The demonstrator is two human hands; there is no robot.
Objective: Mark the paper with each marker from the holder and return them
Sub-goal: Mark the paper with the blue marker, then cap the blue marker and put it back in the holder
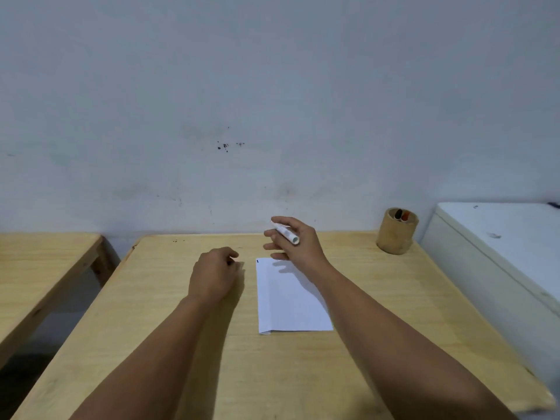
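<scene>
Head-camera view of a wooden table [394, 313] set against a pale wall [272, 101]. Both bare forearms reach forward from the bottom edge. Right hand [295, 239]: raised above the far end of the paper, thumb and forefinger closed around a white marker [286, 233], the remaining fingers spread loosely below it. Marker: tilted, its round butt end turned toward the camera and to the right, its far end hidden behind the thumb and fingers; whether it is capped cannot be told. Left hand [215, 275]: resting on the tabletop just left of the paper, fingers curled inward with the fingertips gathered together; something small may be pinched there, but it cannot be made out. Paper [291, 298]: a white sheet lying flat near the middle of the table, long side running away from the viewer, with a folded edge at its near end and a short dark blue mark [257, 261] at its far left corner. The right hand casts a shadow on the far end of the sheet. Holder [396, 231]: a round bamboo-coloured cup standing upright at the far right corner of the table, well apart from the paper; two marker ends, one dark and one orange-red, show inside its mouth. Second wooden table [39, 268]: at the left, separated by a gap. White cabinet or chest [500, 247]: just beside the table at the right.
</scene>
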